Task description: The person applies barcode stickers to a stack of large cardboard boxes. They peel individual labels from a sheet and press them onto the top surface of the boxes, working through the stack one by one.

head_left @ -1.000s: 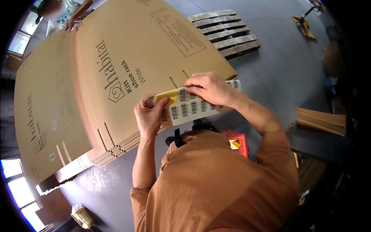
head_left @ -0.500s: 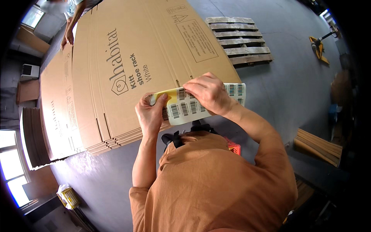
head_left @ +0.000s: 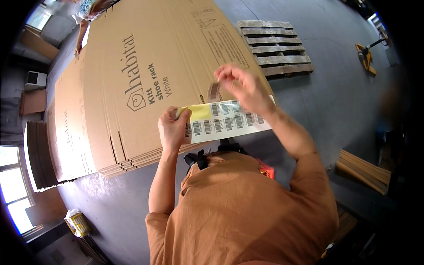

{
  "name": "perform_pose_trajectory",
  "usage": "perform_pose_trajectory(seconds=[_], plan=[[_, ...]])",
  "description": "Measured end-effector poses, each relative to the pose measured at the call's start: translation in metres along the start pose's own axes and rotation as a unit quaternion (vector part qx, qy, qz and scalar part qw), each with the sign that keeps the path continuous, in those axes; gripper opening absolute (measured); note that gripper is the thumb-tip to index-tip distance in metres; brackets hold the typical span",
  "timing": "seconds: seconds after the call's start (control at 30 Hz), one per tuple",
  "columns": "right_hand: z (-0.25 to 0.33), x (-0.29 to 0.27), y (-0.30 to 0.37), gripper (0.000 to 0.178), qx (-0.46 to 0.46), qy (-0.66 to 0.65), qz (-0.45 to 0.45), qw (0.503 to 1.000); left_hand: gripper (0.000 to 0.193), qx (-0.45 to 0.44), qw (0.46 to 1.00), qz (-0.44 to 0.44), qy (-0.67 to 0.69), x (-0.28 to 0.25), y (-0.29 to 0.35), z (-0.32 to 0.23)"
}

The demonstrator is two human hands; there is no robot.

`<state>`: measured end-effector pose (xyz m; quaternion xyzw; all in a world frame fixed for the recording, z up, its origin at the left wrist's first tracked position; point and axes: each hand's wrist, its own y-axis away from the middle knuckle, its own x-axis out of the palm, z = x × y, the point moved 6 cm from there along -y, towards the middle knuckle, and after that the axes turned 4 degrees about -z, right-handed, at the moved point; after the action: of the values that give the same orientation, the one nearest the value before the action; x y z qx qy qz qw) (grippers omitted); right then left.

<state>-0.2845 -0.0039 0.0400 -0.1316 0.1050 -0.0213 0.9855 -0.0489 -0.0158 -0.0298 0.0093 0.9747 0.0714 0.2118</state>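
Two hands share this: my left hand [head_left: 173, 128] pinches the barcode label sheet [head_left: 225, 121] by its yellow end above the flat cardboard stack [head_left: 132, 84], while my right hand [head_left: 240, 86] pinches one peeled sticker [head_left: 213, 90]. Best peel slowly, keeping the sheet taut. Grey floor [head_left: 340, 101] holds a wooden pallet [head_left: 276, 46].

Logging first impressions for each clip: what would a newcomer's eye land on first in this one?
Probably the sheet of barcode labels at centre, pinched at its yellow end by the left hand, while the right hand lifts a single peeled label just above it. Behind them a tall stack of flattened cardboard boxes fills the upper left, and a wooden pallet lies on the grey floor at upper right.
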Motion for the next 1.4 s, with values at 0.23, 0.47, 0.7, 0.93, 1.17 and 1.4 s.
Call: perform_pose_trajectory(seconds=[0.23,0.47,0.7,0.93,1.17,1.4], plan=[[-0.095,0.007,-0.116,0.021,0.126,0.167,0.091,0.974,0.019,0.199,0.973,0.094,-0.065,0.029,-0.021,-0.015],[-0.144,0.039,-0.149,0.018,0.076,0.286,0.133,0.946,0.019,0.328,0.915,0.157,-0.175,0.054,-0.05,-0.022],[-0.144,0.04,-0.144,0.014,0.064,0.319,0.12,0.938,0.019,0.372,0.892,0.136,-0.216,0.069,-0.076,-0.032],[-0.126,0.034,-0.134,0.019,0.011,0.379,0.002,0.925,0.017,0.372,0.894,0.131,-0.212,0.074,-0.085,-0.034],[-0.056,0.027,-0.05,0.038,0.131,0.22,0.254,0.933,0.02,0.12,0.988,0.097,-0.022,0.02,-0.067,-0.002],[-0.028,0.031,0.012,0.023,0.103,0.221,0.21,0.947,0.041,0.299,0.927,-0.117,-0.194,-0.013,-0.022,-0.024]])
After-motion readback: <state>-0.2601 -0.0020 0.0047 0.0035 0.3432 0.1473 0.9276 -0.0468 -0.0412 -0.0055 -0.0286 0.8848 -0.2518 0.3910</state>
